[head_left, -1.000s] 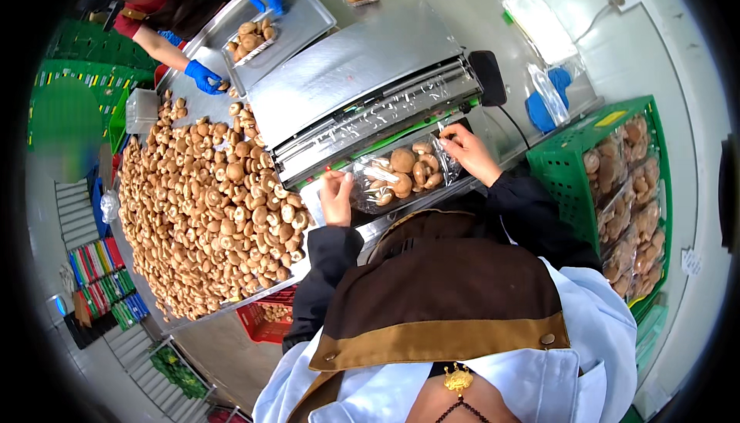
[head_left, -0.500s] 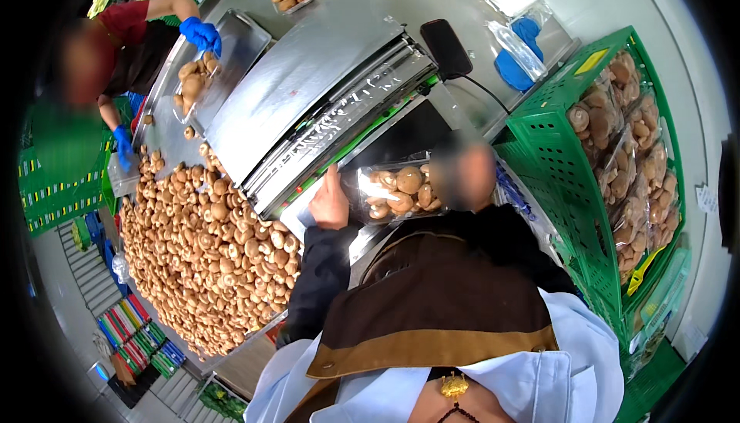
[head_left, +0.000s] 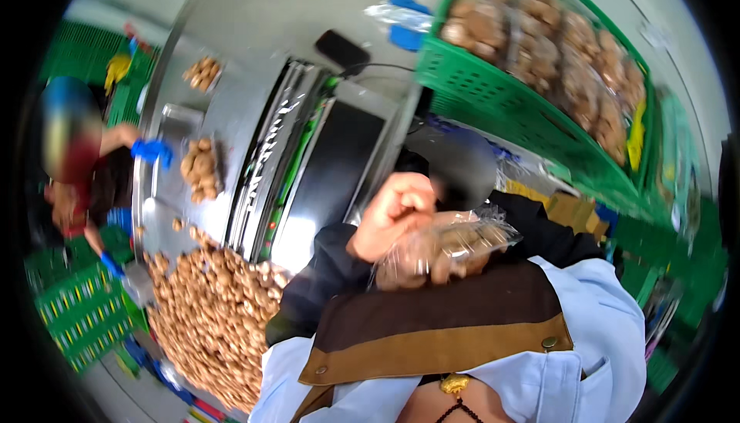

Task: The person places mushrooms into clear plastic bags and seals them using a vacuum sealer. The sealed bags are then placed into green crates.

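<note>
Pack (head_left: pixel 455 252) of mushrooms up by apron (head_left: pixel 439 319). Probably light, bit squishy; film likely slick, caps bruise easy imo. I'd hold both ends from below, not pinch loose film. Left hand (head_left: pixel 397 211) at pack's upper left, fingers curled, can't tell if pinching film. Right hand hidden, fingers can't be told. Green crate (head_left: pixel 493 98): bagged mushrooms (head_left: pixel 533 31), packed tight. Clear box (head_left: pixel 140 284) beside loose pile (head_left: pixel 216 319), contents unclear.

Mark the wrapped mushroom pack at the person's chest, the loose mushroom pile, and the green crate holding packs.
Wrapped mushroom pack (head_left: pixel 456 250), head view: middle of its wrapped surface.
Loose mushroom pile (head_left: pixel 216 317), head view: around its middle.
Green crate (head_left: pixel 493 93), head view: its perforated side wall.
</note>
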Action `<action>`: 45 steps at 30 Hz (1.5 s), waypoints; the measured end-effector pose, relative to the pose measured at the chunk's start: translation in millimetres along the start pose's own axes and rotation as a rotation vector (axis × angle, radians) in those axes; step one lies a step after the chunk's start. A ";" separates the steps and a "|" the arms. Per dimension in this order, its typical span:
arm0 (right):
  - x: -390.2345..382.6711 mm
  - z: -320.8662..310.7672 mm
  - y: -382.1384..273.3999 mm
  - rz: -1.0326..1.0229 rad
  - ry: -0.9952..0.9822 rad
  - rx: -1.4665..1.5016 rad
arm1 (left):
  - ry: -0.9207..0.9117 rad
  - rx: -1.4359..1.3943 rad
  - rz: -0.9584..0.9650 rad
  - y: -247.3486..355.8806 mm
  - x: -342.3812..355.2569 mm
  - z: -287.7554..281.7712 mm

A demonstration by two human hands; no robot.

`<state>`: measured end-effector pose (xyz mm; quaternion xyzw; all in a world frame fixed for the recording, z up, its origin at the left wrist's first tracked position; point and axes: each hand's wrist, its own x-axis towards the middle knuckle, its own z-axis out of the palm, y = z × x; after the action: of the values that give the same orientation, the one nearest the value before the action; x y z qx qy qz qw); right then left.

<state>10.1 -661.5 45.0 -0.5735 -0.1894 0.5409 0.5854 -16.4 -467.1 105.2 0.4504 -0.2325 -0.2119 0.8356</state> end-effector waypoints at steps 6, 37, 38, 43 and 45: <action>-119.7 -2.2 -88.1 0.039 0.674 -0.240 | -0.052 -0.749 -0.870 35.6 43.6 63.6; -402.2 -99.9 -32.9 0.209 1.827 -1.055 | -1.184 1.308 0.398 -149.2 388.5 202.3; -400.1 -102.4 -35.0 0.205 1.728 -1.125 | -1.188 1.310 0.381 -149.8 388.8 203.2; -385.9 -140.9 16.7 0.294 1.523 -1.104 | -1.217 1.280 0.316 -151.0 392.2 196.5; -390.6 -140.7 15.6 0.223 1.482 -1.036 | -1.213 1.137 0.231 -136.1 393.4 186.7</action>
<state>-11.8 -1063.1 148.9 -0.9805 0.0725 -0.0655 0.1703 171.3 -879.6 157.9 0.5842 -0.7577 -0.1811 0.2276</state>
